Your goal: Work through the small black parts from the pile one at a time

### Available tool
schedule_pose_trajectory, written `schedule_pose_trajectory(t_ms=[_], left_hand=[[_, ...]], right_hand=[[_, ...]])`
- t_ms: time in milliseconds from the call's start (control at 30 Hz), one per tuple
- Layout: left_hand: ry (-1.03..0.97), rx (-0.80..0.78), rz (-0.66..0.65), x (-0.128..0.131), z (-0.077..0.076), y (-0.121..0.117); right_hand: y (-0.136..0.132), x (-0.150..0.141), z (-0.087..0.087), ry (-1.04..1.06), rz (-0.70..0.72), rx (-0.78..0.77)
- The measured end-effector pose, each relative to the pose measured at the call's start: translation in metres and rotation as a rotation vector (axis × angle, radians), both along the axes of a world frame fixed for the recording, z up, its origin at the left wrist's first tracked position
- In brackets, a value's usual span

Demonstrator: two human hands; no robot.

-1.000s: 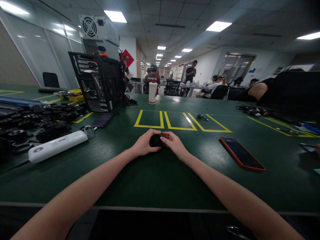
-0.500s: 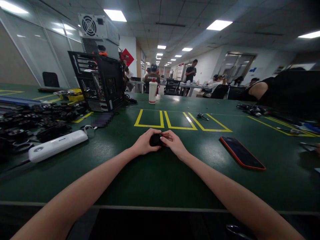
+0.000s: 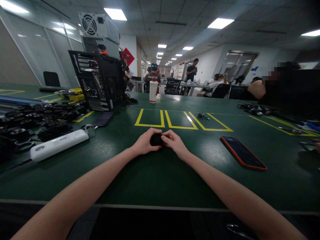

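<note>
Between my two hands is a small black rounded object (image 3: 155,139), too dark to name. My left hand (image 3: 145,142) wraps round its left side, thumb below and fingers above. From the other side, the thumb and fingers of my right hand (image 3: 172,141) pinch its right edge. Both hands are low over the green table (image 3: 160,180), just in front of yellow tape outlines (image 3: 180,128). A small dark metal part (image 3: 203,116) lies inside the right-hand outline.
To the right lies a phone (image 3: 243,152) with an orange edge. A white power strip (image 3: 59,145) and a heap of black parts (image 3: 50,116) are on the left. Behind stand an open computer case (image 3: 100,80) and a white bottle (image 3: 153,91). A person (image 3: 257,90) sits at right.
My hands keep their hold on the black object with almost no movement. The view has shifted very slightly.
</note>
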State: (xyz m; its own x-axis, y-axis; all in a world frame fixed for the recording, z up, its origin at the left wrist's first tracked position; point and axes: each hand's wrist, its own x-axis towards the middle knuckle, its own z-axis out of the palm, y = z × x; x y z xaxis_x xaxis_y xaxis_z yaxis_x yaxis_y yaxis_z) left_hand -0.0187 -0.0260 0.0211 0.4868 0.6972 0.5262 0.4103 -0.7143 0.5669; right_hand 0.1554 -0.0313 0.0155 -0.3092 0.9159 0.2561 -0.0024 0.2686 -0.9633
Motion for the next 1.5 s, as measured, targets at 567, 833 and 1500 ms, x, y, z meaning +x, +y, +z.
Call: schedule_pose_trajectory(t_ms=[567, 833, 1500], left_hand=[[0.001, 0.011, -0.008, 0.000, 0.000, 0.001], [0.002, -0.003, 0.006, 0.000, 0.001, 0.000], [-0.009, -0.063, 0.108, 0.004, -0.002, 0.014]], right_hand=[[0.000, 0.004, 0.002, -0.019, 0.040, -0.021], [0.003, 0.001, -0.002, -0.032, -0.043, -0.099], [0.023, 0.020, -0.012, -0.257, -0.266, 0.041]])
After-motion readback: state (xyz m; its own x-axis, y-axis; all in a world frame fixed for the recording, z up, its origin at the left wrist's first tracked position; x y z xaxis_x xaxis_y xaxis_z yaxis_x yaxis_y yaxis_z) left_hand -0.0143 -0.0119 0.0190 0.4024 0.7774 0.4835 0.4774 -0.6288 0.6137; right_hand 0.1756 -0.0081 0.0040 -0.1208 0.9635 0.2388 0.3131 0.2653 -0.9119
